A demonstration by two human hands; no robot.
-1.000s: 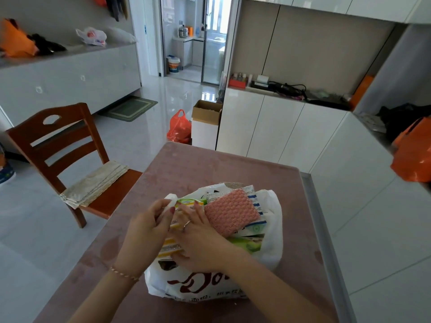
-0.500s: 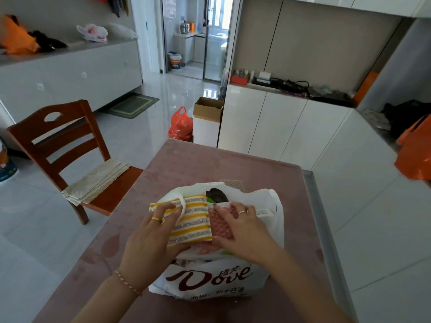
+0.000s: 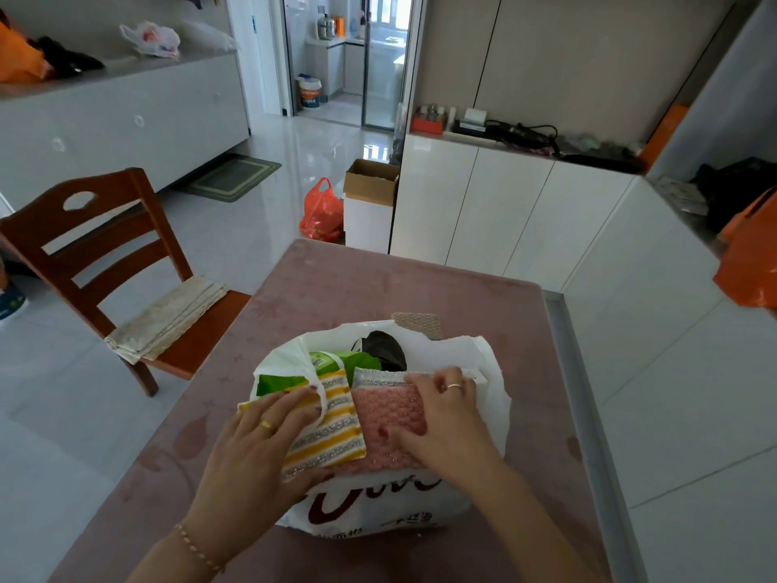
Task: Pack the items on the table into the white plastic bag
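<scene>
Since 0.5 s ago: striped cloth [image 3: 332,418] lies lower at the bag [image 3: 483,359] mouth, beside the pink cloth [image 3: 387,410] rather than over it. Left hand [image 3: 252,448] grip holds the striped cloth; right hand [image 3: 441,418] grip holds the pink. Packing judged nearly done.

In bag [image 3: 492,368], black obj [image 3: 383,350]: unidentifiable

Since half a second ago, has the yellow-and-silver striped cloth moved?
Yes. The striped cloth slid toward the person, reaching the red lettering on the white plastic bag.
</scene>
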